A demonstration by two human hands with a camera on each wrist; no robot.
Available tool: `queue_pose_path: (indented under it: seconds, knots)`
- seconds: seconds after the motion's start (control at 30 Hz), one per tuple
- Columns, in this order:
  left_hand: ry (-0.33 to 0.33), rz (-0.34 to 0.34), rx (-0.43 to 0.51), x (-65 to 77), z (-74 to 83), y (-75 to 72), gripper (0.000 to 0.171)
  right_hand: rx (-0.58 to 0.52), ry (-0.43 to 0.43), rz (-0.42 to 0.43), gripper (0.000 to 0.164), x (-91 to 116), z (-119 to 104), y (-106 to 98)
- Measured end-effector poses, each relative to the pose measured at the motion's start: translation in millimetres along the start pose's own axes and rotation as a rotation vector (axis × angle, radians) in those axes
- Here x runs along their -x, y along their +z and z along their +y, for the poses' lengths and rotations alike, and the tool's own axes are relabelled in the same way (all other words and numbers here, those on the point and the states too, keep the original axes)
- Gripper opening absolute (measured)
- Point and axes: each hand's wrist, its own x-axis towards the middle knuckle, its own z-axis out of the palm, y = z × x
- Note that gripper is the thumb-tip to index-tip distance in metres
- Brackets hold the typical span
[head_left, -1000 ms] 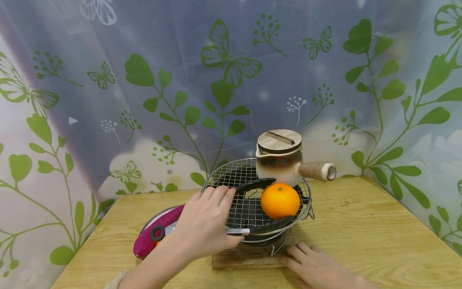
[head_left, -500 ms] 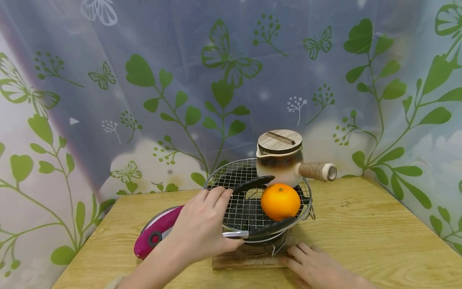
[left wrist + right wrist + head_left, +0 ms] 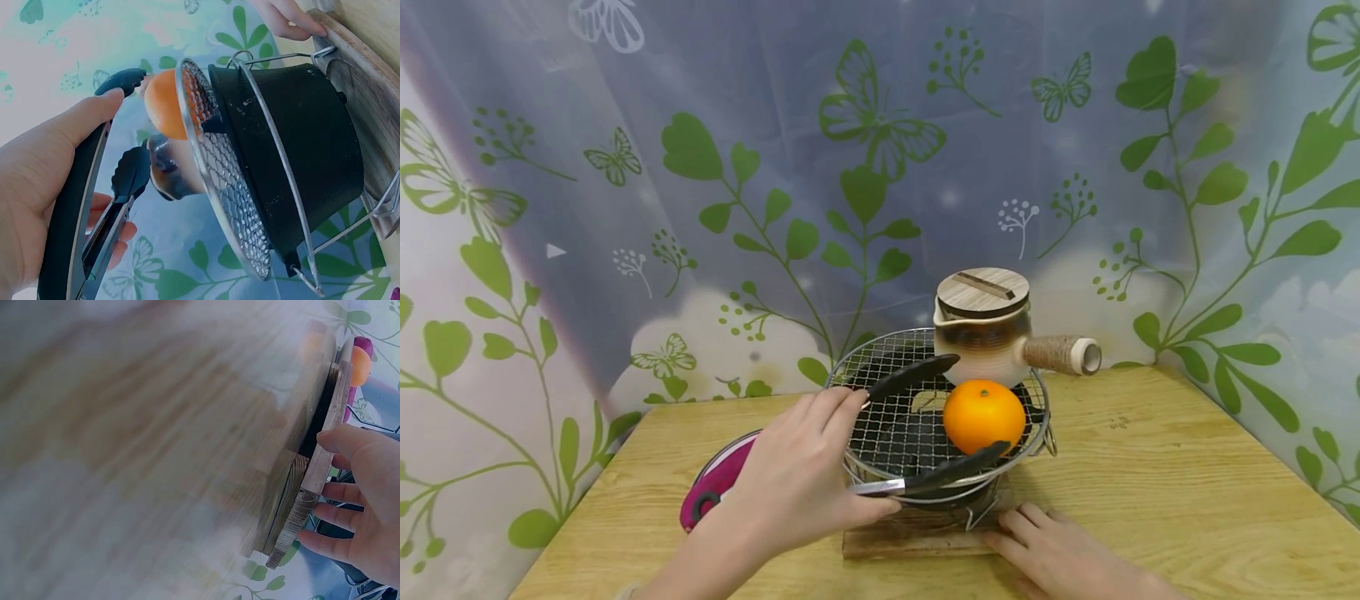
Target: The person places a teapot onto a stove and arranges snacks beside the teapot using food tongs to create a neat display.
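Note:
With my left hand (image 3: 801, 471) I hold black-tipped metal tongs (image 3: 951, 472), their two arms spread apart. An orange (image 3: 984, 417) sits on the round wire grill mesh (image 3: 891, 417) at its front right. One tong tip overlaps the orange's lower front in the head view; the other lies to its upper left. In the left wrist view both tips (image 3: 131, 172) stand beside the orange with nothing between them. Fingers of my right hand (image 3: 1060, 554) touch the near right corner of the wooden board (image 3: 330, 444), thumb at its edge.
A clay pot (image 3: 979, 342) with a wooden lid stands at the mesh's back right, its rope-wrapped handle pointing right. Under the mesh is a black stove (image 3: 287, 131) in a wire frame, on the board. A long magenta object (image 3: 722, 483) lies left, partly behind my left arm.
My left hand has drawn the tongs a little to the left, and the far tip now stands farther from the orange. The orange, the pot and my right hand look unmoved.

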Motion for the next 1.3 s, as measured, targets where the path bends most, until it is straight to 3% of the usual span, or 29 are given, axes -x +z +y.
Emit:
queue_pose_path:
  seconds: [0.37,0.73,0.97,1.3]
  knots:
    - [-0.080,-0.011,0.054,9.4,-10.6,-12.1,0.101,0.003,0.004,-0.006,0.050,2,-1,0]
    - [-0.116,0.070,0.045,19.1,-23.3,-22.0,0.096,0.022,-0.004,0.002,0.050,2,-1,2]
    - [-0.175,0.083,0.019,26.1,-35.1,-27.6,0.098,0.023,-0.001,0.007,0.050,1,-2,1]
    - [-0.274,0.089,0.023,36.3,-56.6,-23.5,0.095,0.015,0.016,-0.018,0.049,1,-2,-1]
